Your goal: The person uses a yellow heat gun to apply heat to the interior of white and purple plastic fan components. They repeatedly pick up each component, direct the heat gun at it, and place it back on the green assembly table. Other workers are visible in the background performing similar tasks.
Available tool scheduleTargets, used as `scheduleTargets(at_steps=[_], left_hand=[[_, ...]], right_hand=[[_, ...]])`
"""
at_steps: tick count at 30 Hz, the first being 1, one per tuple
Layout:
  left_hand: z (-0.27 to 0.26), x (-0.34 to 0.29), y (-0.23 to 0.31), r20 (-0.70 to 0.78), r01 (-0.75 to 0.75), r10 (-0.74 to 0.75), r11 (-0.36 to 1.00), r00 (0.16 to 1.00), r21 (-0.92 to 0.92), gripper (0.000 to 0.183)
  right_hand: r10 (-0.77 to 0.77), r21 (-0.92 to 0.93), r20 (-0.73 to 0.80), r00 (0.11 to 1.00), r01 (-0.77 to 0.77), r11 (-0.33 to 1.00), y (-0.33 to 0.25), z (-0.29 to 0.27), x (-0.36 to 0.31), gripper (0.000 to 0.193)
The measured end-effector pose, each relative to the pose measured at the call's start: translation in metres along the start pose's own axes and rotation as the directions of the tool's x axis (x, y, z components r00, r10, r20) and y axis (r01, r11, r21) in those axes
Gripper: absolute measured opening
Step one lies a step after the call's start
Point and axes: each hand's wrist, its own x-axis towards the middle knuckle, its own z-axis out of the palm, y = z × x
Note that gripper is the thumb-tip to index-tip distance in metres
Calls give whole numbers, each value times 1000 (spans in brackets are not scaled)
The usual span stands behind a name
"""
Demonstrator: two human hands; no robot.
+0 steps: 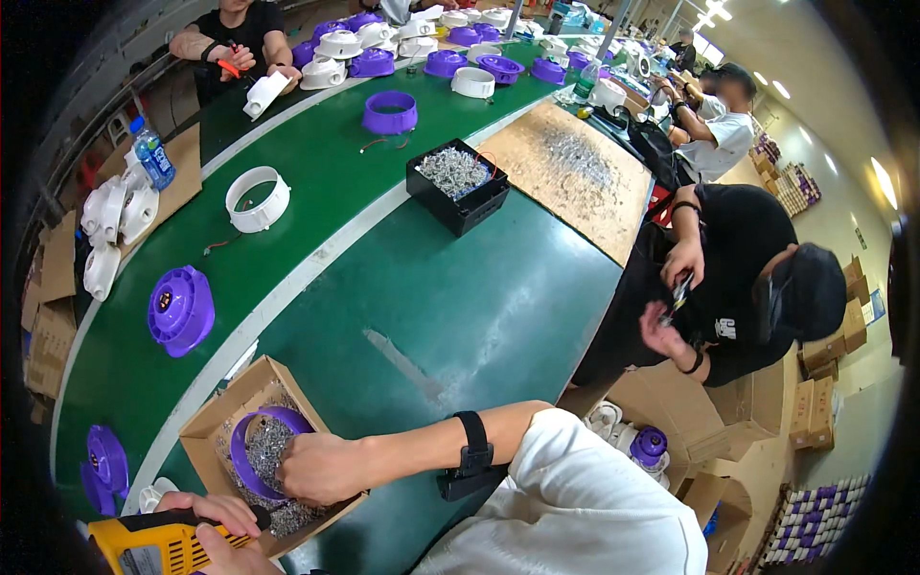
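Observation:
My left hand (216, 532) is wrapped round a yellow and black power drill (144, 548) at the lower left edge. Its working end does not show. Inside an open cardboard box (206, 422) of small silvery screws (268, 448) lies my right hand (321, 468), its fingers curled downward. The fingertips are hidden, so what they pinch cannot be made out. A purple plastic ring (241, 458) stands tilted among the screws, right beside that hand. White plastic parts (155, 494) lie between the box and the drill.
Purple and white housings, including a white ring (257, 199) and a purple housing (182, 311), sit along the curved green belt (316, 182). A black bin (458, 187) of screws stands ahead, before a wooden board (575, 182). At right a co-worker (738, 278) handles a tool.

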Motion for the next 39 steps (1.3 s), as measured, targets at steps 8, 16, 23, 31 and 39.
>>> scheduleTargets(at_steps=[8, 16, 23, 31, 39], left_hand=[[1, -2, 1, -9, -17, 17, 1000, 1000, -9, 27], [13, -1, 14, -107, 9, -17, 997, 994, -75, 30], [4, 3, 15, -128, -34, 45, 995, 991, 93, 35], [4, -1, 30, -66, 33, -36, 998, 997, -50, 49], [20, -8, 22, -40, 72, -75, 994, 996, -81, 48]], right_hand=[[-8, -20, 58, 998, 9, 1000, 0, 2, 1, 18], [37, -86, 98, 994, -29, 996, -5, -10, -5, 16], [62, -18, 265, 962, -60, 998, 2, -23, -4, 15], [19, 21, 266, 964, -26, 999, -9, -33, 4, 21], [19, 18, 250, 968, -24, 1000, -6, -34, 0, 21]])
